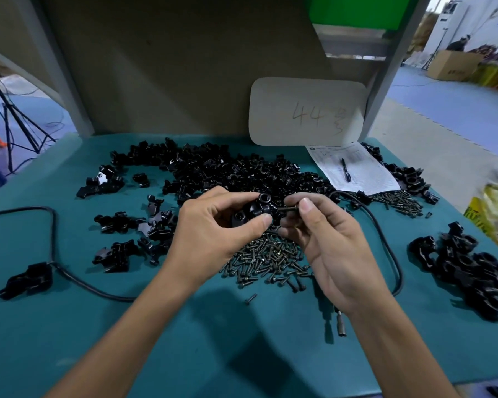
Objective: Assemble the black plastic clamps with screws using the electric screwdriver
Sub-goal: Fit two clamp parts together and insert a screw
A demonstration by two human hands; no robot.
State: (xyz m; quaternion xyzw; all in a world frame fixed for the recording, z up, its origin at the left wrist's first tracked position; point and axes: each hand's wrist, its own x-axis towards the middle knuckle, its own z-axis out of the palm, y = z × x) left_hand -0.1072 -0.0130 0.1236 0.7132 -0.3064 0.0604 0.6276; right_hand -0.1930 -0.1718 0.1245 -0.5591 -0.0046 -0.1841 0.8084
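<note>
My left hand (213, 225) grips a black plastic clamp (253, 209) above the middle of the green table. My right hand (325, 234) pinches a dark screw (286, 209) by its head, with the shaft pointing left at the clamp's side. Below both hands lies a heap of loose screws (270, 259). The electric screwdriver's metal tip (340, 323) lies on the table under my right wrist, most of its body hidden by my arm.
A large pile of black clamp parts (227, 168) fills the back. More clamps (469, 268) lie at right, small groups (127, 225) at left. A black cable (52, 239) loops across the table. Paper with a pen (345, 169) and more screws (400, 201) sit back right.
</note>
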